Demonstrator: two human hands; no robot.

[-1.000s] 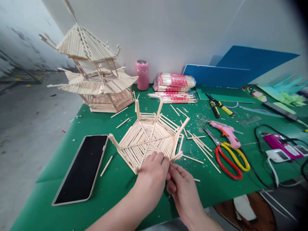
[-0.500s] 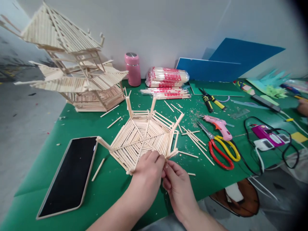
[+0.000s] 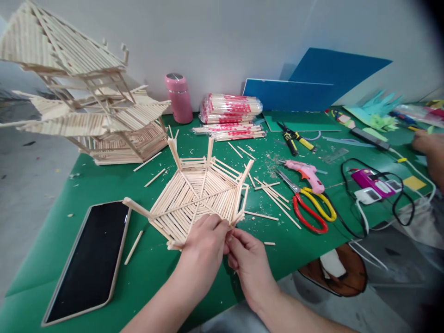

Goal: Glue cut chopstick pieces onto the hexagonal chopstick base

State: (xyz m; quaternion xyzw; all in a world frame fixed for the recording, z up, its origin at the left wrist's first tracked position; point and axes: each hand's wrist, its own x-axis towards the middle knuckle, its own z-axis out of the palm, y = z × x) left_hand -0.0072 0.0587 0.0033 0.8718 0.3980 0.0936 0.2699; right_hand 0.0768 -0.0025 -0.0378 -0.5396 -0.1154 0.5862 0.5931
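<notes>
A hexagonal base of pale wooden sticks [image 3: 183, 192] lies on the green table, with short upright posts at its corners and low stick rails along its far and right sides. Over its near edge, my left hand [image 3: 205, 245] is closed, the curled fingers gripping the base close to the front right corner. My right hand [image 3: 250, 263] meets it there from the right, thumb and fingers pinched together. Whatever is between those fingertips is hidden. Several loose sticks [image 3: 277, 199] lie to the right of the base, and one short stick [image 3: 133, 247] lies to its left.
A stick pagoda [image 3: 114, 125] stands back left, beside a pink flask [image 3: 180, 101] and packaged sticks [image 3: 231, 111]. A phone [image 3: 88, 263] lies front left. Rightward are scissors [image 3: 310, 210], a pink glue gun [image 3: 307, 173], pliers [image 3: 294, 138] and cables. Another person's hand [image 3: 425, 141] shows far right.
The view has turned slightly right, so everything sits further left. Both my hands keep their grip at the base's front right corner. More of the other person's hand and arm shows.
</notes>
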